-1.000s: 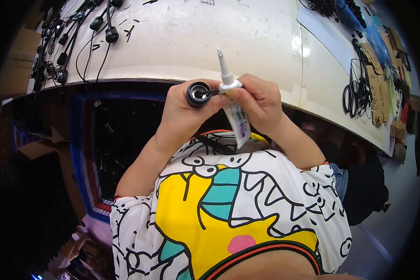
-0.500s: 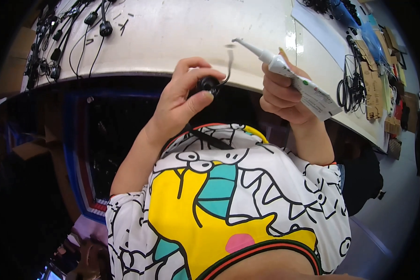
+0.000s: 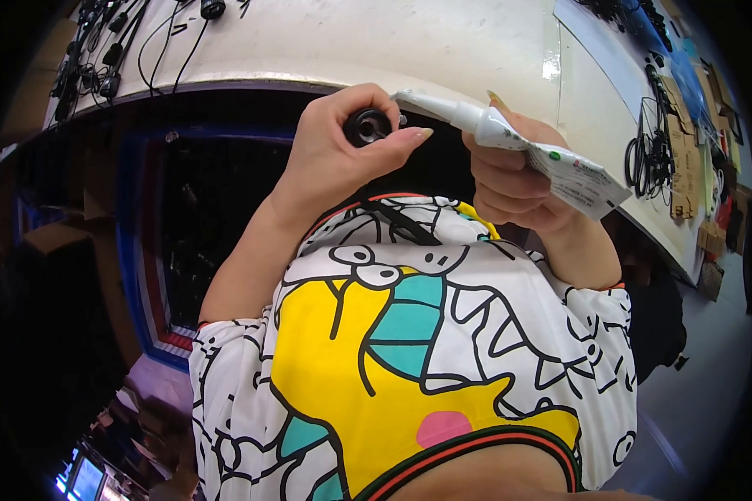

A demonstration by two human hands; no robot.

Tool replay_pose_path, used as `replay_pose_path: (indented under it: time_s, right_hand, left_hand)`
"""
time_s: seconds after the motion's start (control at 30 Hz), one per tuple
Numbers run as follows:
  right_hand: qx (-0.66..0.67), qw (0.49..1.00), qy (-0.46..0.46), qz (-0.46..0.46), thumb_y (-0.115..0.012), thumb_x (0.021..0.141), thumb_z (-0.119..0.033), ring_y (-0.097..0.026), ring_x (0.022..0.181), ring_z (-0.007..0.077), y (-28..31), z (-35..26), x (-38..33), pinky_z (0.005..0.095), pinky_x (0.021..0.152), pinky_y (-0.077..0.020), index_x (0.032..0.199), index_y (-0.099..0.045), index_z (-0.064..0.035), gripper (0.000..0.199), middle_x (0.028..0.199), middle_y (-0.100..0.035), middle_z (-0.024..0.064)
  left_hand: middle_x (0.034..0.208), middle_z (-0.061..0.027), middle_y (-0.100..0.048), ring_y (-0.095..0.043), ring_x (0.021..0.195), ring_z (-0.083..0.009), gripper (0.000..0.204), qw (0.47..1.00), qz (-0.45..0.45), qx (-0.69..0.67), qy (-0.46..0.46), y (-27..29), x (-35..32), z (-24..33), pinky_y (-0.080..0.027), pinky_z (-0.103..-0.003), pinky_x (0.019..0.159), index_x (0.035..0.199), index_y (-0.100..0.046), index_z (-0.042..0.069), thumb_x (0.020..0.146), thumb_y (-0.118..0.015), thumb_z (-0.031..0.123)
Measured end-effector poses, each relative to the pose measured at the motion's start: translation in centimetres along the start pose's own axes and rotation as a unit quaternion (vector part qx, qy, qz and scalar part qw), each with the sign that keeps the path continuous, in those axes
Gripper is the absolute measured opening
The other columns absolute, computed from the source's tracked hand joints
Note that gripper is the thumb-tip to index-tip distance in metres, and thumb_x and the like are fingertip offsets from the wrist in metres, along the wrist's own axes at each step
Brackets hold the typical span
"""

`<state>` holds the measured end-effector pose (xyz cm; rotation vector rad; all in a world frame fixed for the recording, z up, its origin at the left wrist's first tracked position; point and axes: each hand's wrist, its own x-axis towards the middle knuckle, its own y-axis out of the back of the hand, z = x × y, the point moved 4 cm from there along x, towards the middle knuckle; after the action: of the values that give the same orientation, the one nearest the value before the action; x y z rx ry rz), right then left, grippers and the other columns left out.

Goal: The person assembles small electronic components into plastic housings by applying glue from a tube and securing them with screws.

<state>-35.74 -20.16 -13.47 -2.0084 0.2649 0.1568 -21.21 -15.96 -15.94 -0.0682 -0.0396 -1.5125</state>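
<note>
left hand (image 3: 334, 154), fingers curled round black cylindrical part (image 3: 359, 128), bore facing camera. right hand (image 3: 522, 179) grips white tube (image 3: 581, 177) — long axis slanting up-left, nozzle (image 3: 439, 107) tip upper right of the part, by left index finger (image 3: 371, 96); contact unclear.

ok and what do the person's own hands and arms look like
The left hand and right hand wear no visible gloves, rings or watch. The forearms are bare below loose, short white sleeves with black line drawings and thin orange-red edging.
</note>
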Motion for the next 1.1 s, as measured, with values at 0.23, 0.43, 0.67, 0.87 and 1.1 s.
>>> replay_pose_path:
  time_s: [0.23,0.43,0.67,0.87,1.1]
  right_hand:
    - [0.040,0.999,-0.025,-0.005,-0.032,0.093,-0.037,-0.030,0.031,0.0039,0.4,0.9,0.6,0.0203,0.034,-0.0233,0.065,-0.037,-0.0130,0.037,0.042,-0.036,-0.0051]
    - [0.005,0.999,-0.036,0.037,-0.036,0.091,-0.037,-0.030,0.031,0.0044,0.5,1.2,1.1,0.0193,0.032,-0.0227,0.066,-0.036,-0.0119,0.036,0.043,-0.034,-0.0044]
    - [-0.020,0.996,-0.036,0.073,-0.041,0.090,-0.035,-0.033,0.032,0.0050,0.6,1.3,1.5,0.0187,0.031,-0.0255,0.068,-0.042,-0.0080,0.034,0.046,-0.038,-0.0024]
    - [-0.441,0.869,0.026,0.222,-0.055,0.083,-0.030,-0.049,0.048,0.0024,-1.4,-1.2,1.1,0.0162,0.043,-0.0365,0.076,-0.063,-0.0005,0.031,0.061,-0.057,0.0013]
    - [-0.415,0.847,-0.047,0.329,-0.062,0.077,-0.030,-0.042,0.041,0.0048,-1.5,-2.8,0.6,0.0172,0.037,-0.0290,0.070,-0.060,-0.0024,0.028,0.050,-0.047,0.0005]
  left_hand:
    - [0.056,0.0043,-0.044,-0.039,0.054,-0.0013,0.015,0.994,0.045,0.071,-0.064,0.4,0.1,-0.5,-0.033,-0.015,0.049,0.071,-0.051,0.003,0.070,-0.066,0.005]
    - [0.057,0.0042,-0.043,-0.039,0.054,-0.0021,0.014,0.995,0.038,0.075,-0.060,0.8,0.2,-0.7,-0.033,-0.015,0.049,0.072,-0.051,0.003,0.068,-0.064,0.005]
    - [0.057,0.0035,-0.043,-0.039,0.054,-0.0031,0.015,0.996,0.024,0.062,-0.057,0.6,0.1,-1.0,-0.033,-0.017,0.049,0.072,-0.052,0.003,0.066,-0.065,0.004]
    - [0.060,0.0008,-0.044,-0.041,0.056,-0.0065,0.018,0.993,0.024,0.099,-0.061,0.8,-0.1,-1.1,-0.036,-0.018,0.052,0.076,-0.051,0.004,0.067,-0.067,0.002]
    - [0.063,-0.0011,-0.047,-0.044,0.057,-0.0087,0.020,0.993,0.022,0.109,-0.044,0.2,0.8,-1.2,-0.038,-0.019,0.054,0.078,-0.051,0.004,0.067,-0.067,0.000]
